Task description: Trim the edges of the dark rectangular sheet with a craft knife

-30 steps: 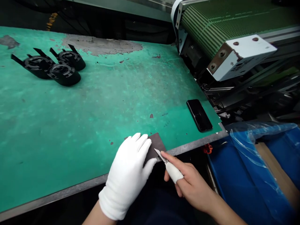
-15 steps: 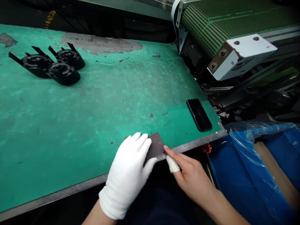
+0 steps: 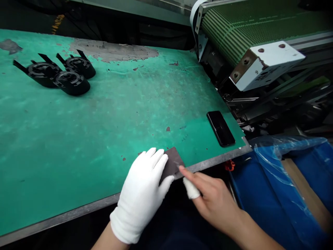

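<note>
A flat grey-brown sheet [image 3: 170, 160] with straight edges, like sandpaper, lies at the front edge of the green table. Across its left part, my left hand [image 3: 144, 192] in a white knitted glove rests flat, fingers stretched out and thumb near the table edge. My right hand [image 3: 212, 196] is bare apart from a white wrap on the thumb. Its index finger points onto the sheet's right part, while the other fingers curl in. A thin pale streak shows at that fingertip, perhaps the tip of a small tool; what the hand pinches is mostly hidden.
Black round parts [image 3: 74, 85] with upright tabs stand at the table's far left. A black phone [image 3: 221, 128] lies near the right corner. Beyond it is a green conveyor belt [image 3: 234, 26] with a white end block [image 3: 270, 66]. A blue lined bin [image 3: 270, 194] stands at right.
My right index fingertip has shifted slightly left and toward me, and the pale streak now shows on the sheet. My left hand stays in place.
</note>
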A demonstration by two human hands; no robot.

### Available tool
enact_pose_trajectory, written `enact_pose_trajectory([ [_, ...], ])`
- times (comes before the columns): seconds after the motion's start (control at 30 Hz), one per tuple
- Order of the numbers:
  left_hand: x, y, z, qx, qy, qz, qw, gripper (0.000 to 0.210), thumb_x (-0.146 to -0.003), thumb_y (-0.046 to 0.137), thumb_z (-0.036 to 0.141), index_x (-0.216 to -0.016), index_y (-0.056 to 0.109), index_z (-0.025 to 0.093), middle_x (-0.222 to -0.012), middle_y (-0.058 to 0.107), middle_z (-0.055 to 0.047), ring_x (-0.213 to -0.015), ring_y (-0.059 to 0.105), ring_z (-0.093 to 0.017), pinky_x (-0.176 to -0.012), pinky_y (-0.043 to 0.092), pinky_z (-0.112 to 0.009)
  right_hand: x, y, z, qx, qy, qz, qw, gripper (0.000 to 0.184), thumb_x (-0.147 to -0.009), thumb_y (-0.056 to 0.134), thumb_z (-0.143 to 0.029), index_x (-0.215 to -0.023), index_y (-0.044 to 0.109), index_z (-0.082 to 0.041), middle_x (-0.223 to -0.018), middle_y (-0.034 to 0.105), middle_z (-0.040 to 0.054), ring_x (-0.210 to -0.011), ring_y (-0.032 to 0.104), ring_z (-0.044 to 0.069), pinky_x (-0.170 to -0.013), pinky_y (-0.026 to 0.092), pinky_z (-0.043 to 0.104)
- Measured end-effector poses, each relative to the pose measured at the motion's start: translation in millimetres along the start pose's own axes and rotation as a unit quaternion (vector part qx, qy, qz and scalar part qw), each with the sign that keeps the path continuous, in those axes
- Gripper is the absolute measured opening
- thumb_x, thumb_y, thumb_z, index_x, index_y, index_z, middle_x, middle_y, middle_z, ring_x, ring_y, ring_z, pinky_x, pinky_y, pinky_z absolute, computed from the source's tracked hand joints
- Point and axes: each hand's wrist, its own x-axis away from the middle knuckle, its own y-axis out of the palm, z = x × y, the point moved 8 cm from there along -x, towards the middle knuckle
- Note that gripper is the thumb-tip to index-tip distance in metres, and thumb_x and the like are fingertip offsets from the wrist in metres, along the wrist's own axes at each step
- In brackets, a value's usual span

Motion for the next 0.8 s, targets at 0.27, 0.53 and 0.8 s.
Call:
enact_pose_trajectory([
  [0.27,0,-0.7,1,0.004,0.005,0.001,1.000,0.047,-0.094,0.062,0.034,-0.137,0.054,0.016,-0.145,0.056,-0.012,-0.138,0.048,-0.033,-0.119,0.040,-0.054,0,-1,0,-0.014,0.015,0.033,0.999,0.057,-0.096,0.042,-0.011,-0.152,0.047,-0.021,-0.119,0.073,0.0106,-0.102,0.072,0.023,-0.092,0.059,0.037],
  [0.53,-1,3.4,2,0.004,0.002,-0.018,1.000,0.048,-0.094,0.063,0.037,-0.136,0.055,0.015,-0.145,0.057,-0.012,-0.138,0.048,-0.033,-0.121,0.037,-0.055,3,-20,18,0.018,0.044,0.099,0.994,0.053,-0.098,0.045,-0.014,-0.150,0.051,-0.026,-0.131,0.070,0.0077,-0.113,0.070,0.023,-0.098,0.056,0.036],
  [0.8,-2,-0.2,1,0.003,0.003,0.011,1.000,0.046,-0.094,0.063,0.035,-0.135,0.056,0.015,-0.145,0.057,-0.012,-0.138,0.049,-0.033,-0.119,0.039,-0.054,3,-6,12,0.007,0.020,0.039,0.999,0.057,-0.096,0.044,-0.012,-0.151,0.049,-0.024,-0.121,0.074,0.0077,-0.100,0.074,0.024,-0.086,0.061,0.038],
])
